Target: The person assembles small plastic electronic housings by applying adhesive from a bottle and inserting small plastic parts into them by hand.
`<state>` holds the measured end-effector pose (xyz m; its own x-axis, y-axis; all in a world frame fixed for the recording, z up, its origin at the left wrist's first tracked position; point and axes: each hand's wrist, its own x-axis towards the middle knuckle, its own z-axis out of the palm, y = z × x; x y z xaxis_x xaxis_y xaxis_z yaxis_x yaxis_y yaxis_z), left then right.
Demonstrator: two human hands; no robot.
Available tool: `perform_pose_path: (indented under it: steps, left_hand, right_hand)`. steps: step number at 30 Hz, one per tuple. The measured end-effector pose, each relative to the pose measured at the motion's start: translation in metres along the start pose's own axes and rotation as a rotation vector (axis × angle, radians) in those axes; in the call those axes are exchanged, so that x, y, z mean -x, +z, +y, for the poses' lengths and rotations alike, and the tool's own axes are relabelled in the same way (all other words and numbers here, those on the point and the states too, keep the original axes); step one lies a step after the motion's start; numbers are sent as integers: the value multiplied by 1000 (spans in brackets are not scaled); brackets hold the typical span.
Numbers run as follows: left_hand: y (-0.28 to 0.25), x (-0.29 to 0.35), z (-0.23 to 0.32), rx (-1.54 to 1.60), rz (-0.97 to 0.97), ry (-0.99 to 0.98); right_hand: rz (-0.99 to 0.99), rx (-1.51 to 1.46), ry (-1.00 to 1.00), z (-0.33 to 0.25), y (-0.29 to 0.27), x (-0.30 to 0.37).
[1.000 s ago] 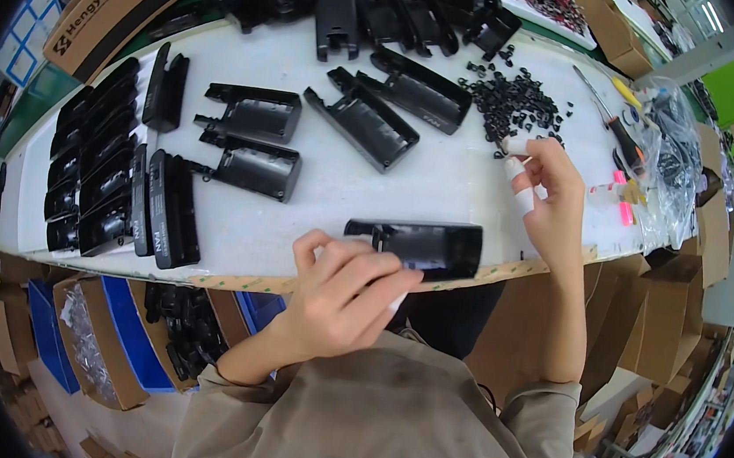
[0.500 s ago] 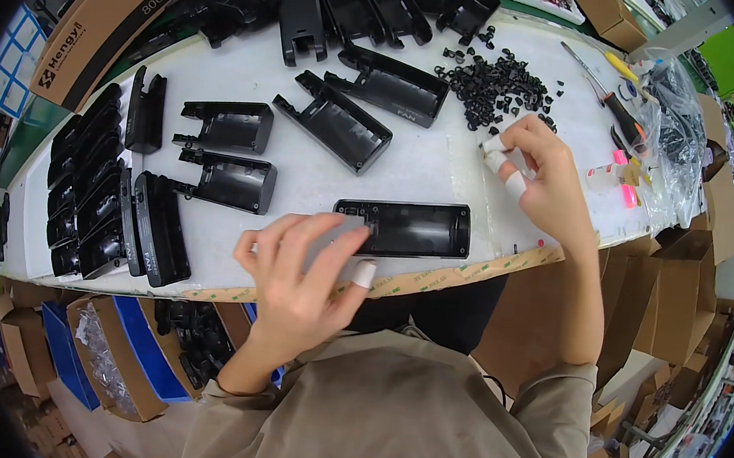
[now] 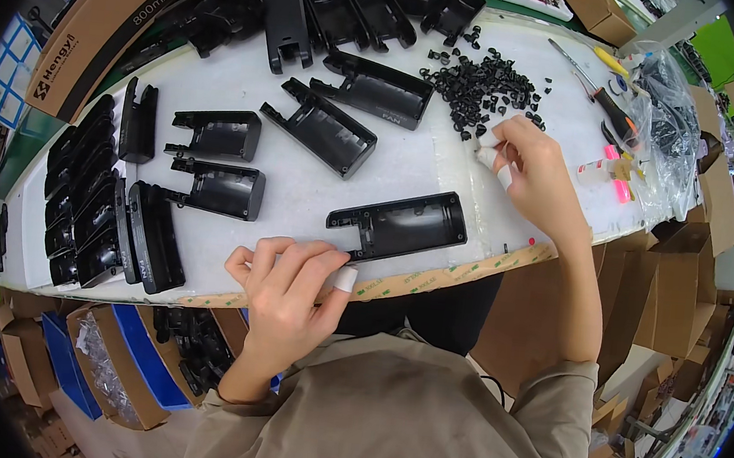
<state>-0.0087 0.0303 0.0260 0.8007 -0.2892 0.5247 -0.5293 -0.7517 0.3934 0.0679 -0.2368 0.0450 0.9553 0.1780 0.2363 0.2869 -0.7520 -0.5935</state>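
Note:
An open black plastic housing [image 3: 411, 226] lies slantwise near the table's front edge, its hollow side up and its notched end toward my left hand [image 3: 291, 288]. That hand is closed at the housing's near left corner, index fingertip and thumb pressed close together there. White finger cots cover my thumb and some right fingertips. My right hand [image 3: 532, 170] is at the near side of a heap of small black plastic pieces [image 3: 486, 89], with thumb and fingers pinched together. Whatever is between those fingertips is too small or hidden to make out.
More black housings lie mid-table, including one [image 3: 328, 132]; others stand in rows [image 3: 88, 193] at left. Piled black casings [image 3: 289, 32] line the back. At right are a screwdriver [image 3: 615, 116], a small bottle [image 3: 598, 170] and clear plastic bags [image 3: 659, 133]. Cardboard boxes [image 3: 675, 285] flank the table.
The housing has turned, its right end now farther from me. My left hand has drawn back from over it to its near left corner, fingers closing. My right hand stays pinched beside the heap.

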Motion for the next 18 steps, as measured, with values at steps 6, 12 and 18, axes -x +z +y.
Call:
perform_pose_path:
  steps: [6, 12, 18]
  left_hand:
    - [11, -8, 5, 4, 12, 54]
    - [27, -12, 6, -71, 52, 61]
    - [28, -8, 5, -160, 60, 130]
  right_hand:
    - [-22, 240, -130, 1, -1, 3]
    - [-58, 297, -120, -3, -10, -3]
    - [-125, -184, -88, -51, -9, 18]
